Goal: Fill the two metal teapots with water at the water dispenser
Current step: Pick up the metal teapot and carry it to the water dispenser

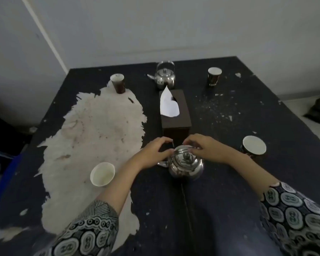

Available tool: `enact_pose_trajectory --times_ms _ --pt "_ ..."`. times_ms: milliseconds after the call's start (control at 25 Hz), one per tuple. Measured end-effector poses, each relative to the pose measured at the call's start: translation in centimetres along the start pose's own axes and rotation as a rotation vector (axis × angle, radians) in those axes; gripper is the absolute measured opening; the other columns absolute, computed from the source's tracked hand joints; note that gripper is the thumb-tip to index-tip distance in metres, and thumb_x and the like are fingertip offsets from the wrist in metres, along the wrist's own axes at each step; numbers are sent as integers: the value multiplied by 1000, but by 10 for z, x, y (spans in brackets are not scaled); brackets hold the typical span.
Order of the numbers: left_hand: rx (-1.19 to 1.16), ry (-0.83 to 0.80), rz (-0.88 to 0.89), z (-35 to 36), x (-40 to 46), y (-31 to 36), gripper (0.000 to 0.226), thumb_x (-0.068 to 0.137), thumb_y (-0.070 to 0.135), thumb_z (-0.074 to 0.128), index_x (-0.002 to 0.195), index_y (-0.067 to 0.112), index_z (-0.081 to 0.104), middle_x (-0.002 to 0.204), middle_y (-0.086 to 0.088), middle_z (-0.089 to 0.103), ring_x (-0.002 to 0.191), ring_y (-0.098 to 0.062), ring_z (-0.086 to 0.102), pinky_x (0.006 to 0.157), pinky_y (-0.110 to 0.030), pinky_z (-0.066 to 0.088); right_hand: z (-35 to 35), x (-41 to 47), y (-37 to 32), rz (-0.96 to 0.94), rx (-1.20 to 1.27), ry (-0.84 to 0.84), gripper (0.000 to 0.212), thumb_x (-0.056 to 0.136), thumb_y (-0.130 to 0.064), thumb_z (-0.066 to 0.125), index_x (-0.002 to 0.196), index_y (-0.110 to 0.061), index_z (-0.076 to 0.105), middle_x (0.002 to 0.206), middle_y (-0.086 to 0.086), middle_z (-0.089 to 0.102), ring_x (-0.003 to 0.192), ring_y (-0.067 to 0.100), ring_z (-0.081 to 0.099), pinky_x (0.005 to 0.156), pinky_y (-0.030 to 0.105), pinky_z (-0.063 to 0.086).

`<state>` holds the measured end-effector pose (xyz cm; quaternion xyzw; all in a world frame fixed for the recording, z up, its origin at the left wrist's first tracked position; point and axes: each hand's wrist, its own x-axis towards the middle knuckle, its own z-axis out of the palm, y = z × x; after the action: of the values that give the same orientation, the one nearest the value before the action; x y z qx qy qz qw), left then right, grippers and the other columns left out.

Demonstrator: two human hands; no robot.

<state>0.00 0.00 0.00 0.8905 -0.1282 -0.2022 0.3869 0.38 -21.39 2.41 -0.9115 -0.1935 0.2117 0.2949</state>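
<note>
A shiny metal teapot (186,165) stands on the dark table (229,191) just in front of me, lid on, spout pointing left. My left hand (155,152) and my right hand (205,147) reach in from either side, and their fingers curl on the pot's thin wire handle, which lies tilted toward the far side. A second metal teapot (164,75) stands at the far edge of the table with its handle upright and its spout to the left. No water dispenser is in view.
A dark tissue box (175,115) with a white tissue sticking out stands between the two pots. Paper cups stand around them: near left (102,174), far left (118,85), far right (214,76), right (253,147). The table's coating is peeled white on the left.
</note>
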Motion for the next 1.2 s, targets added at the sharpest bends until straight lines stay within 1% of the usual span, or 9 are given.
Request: enact_pose_trajectory --times_ms 160,280,400,640,760,840,920,1000,1200 --pt "-97 -38 41 34 -6 -4 53 92 43 47 142 28 33 143 1 43 123 -7 42 100 -23 34 21 -14 14 -30 118 73 20 94 -23 48 113 -22 53 108 0 57 100 14 56 89 32 47" --pt "-166 107 55 55 -11 -6 41 92 39 50 132 28 44 126 4 59 112 -8 56 97 -36 48 31 -19 21 -53 220 162 18 96 -18 44 109 -24 54 105 -1 60 99 12 58 86 29 48" --pt "-112 229 30 56 -12 -3 25 95 30 48 116 22 57 109 0 67 99 -11 63 89 -40 52 31 -19 19 -26 150 203 16 95 -17 44 101 -29 54 99 -4 61 93 14 59 83 31 47" --pt "-83 396 110 31 -36 18 21 94 24 51 109 17 63 82 5 66 73 -6 62 64 -14 43 17 -33 -11 -70 -21 300 15 94 -29 43 106 -32 52 92 -8 64 86 13 61 80 47 51" --pt "-98 537 195 5 -62 37 18 93 23 52 106 16 63 87 2 69 79 -6 64 68 -11 47 1 -38 -43 -200 47 396 14 91 -31 46 102 -32 55 88 -12 64 84 8 62 77 43 53" --pt "-91 638 245 -19 -86 50 18 93 23 51 106 17 63 90 2 69 81 -5 65 70 -11 49 -8 -41 -72 -301 140 435 13 89 -30 50 99 -32 57 90 -10 66 86 6 64 79 32 55" --pt "-149 730 269 -45 -109 60 18 93 21 51 106 18 62 94 2 70 86 -7 66 75 -17 53 -16 -40 -102 -377 236 470 11 87 -29 55 95 -36 57 93 -11 66 90 1 63 80 19 53" --pt "-245 817 282 -70 -134 64 18 93 19 51 106 17 63 97 3 70 89 -8 68 78 -22 55 -20 -39 -129 -407 289 489 10 87 -30 56 96 -31 59 97 -9 66 94 1 62 83 18 50" --pt "-327 982 265 -128 -215 45 14 94 20 51 98 23 63 95 9 71 84 -6 70 70 -18 55 6 -25 -208 -502 328 364 14 89 -23 55 100 -20 63 102 -9 66 99 -2 60 84 14 49"
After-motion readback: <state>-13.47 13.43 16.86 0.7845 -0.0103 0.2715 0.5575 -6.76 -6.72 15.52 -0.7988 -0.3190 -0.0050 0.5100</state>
